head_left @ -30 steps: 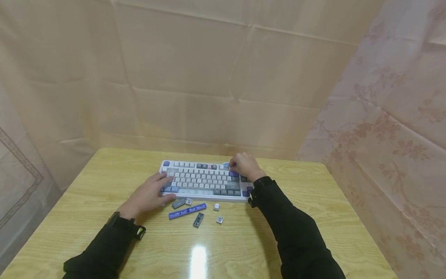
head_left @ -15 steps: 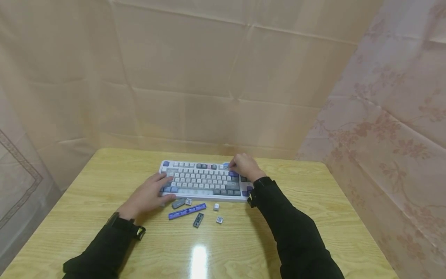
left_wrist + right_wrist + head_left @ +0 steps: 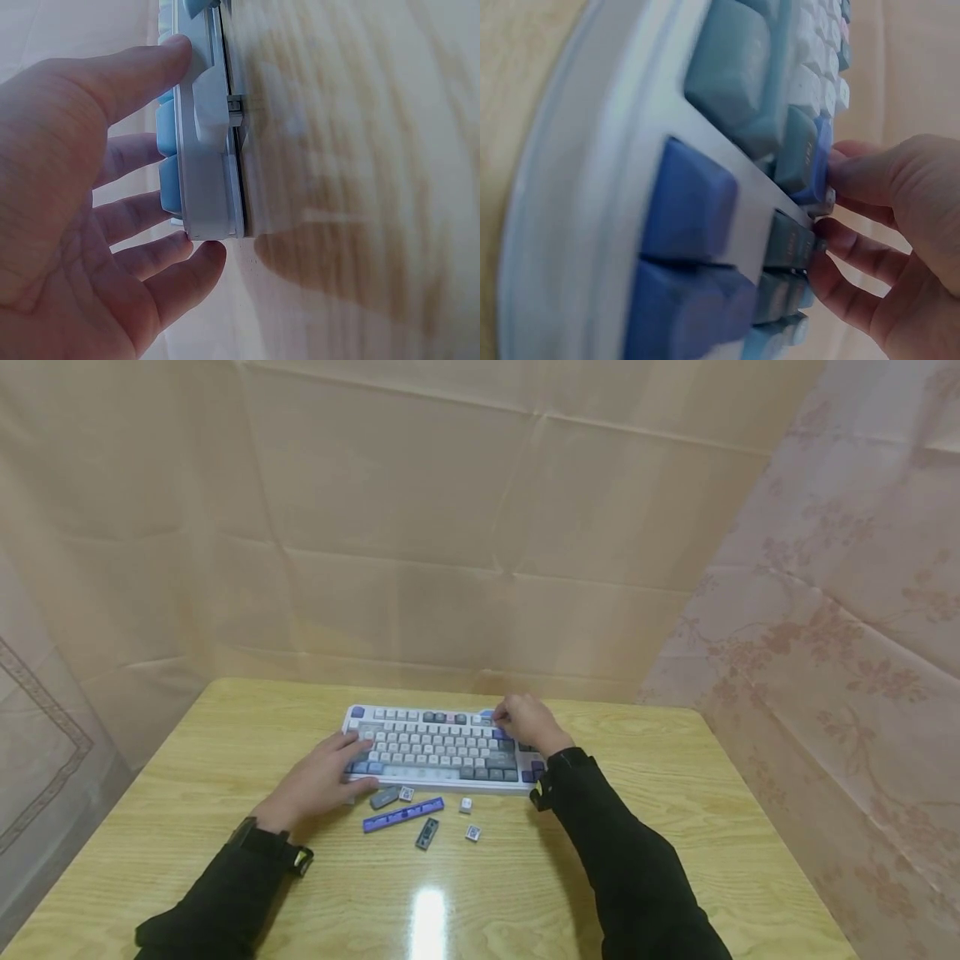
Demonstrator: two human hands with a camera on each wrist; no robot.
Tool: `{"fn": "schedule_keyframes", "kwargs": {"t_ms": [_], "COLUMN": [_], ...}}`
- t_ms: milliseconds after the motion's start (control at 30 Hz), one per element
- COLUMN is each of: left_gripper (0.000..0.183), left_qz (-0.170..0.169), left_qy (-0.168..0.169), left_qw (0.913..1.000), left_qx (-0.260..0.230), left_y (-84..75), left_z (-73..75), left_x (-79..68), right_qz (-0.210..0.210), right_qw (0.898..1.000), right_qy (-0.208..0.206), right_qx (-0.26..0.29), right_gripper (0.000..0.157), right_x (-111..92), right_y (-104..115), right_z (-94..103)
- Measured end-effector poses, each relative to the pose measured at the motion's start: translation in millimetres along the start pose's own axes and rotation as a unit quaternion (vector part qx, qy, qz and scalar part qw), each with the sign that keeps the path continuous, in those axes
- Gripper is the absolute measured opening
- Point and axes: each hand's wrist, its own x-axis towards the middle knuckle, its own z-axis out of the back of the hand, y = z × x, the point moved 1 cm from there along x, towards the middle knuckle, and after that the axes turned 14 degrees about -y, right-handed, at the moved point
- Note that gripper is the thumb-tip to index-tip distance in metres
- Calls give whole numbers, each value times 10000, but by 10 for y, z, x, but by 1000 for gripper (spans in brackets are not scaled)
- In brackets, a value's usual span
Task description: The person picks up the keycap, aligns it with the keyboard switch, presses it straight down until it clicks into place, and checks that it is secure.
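A white keyboard (image 3: 431, 748) with white, grey and blue-purple keycaps lies on the table. At its left end my left hand (image 3: 318, 781) holds it. The left wrist view shows the thumb on the keyboard's front edge (image 3: 206, 187) and the fingers around its corner. My right hand (image 3: 528, 720) reaches over the top right of the keyboard, thumb and fingers pinching at a small keycap (image 3: 829, 198) behind a purple key (image 3: 820, 161). The fingertips partly hide that keycap. A pale strip (image 3: 420, 772) without a keycap shows in the bottom row.
In front of the keyboard lie a long purple spacebar (image 3: 403, 815), a grey keycap (image 3: 385, 797), a dark grey keycap (image 3: 427, 833) and several small white keycaps (image 3: 466, 805). The table (image 3: 637, 860) is wooden; a beige cloth (image 3: 450, 527) hangs behind it.
My right wrist has shifted and tilted slightly, while its fingertips stay at the same spot on the keyboard. The left hand, keyboard and loose keycaps have not visibly moved.
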Motion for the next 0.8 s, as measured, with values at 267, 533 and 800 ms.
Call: {"fn": "schedule_keyframes", "kwargs": {"t_ms": [267,533,800], "left_gripper": [71,68,67], "left_qz": [35,-7,-83], "left_qy": [28,-7,-44], "left_qw": [10000,10000,9999], "left_qx": [-7,-24,-40], "left_y": [10,6,-4], "left_z": [-2,5,-9], "left_x": [4,-2,7], "right_qz": [-48,-432,-369], "right_qw": [9994,9984,9980], "right_qy": [-349,-224,-226], "right_qx": [30,283,454], "right_gripper": [15,23,26], "right_x": [-66,-79,-159], "right_y": [-6,-21,-71], "right_z": [-86,-106,-55]}}
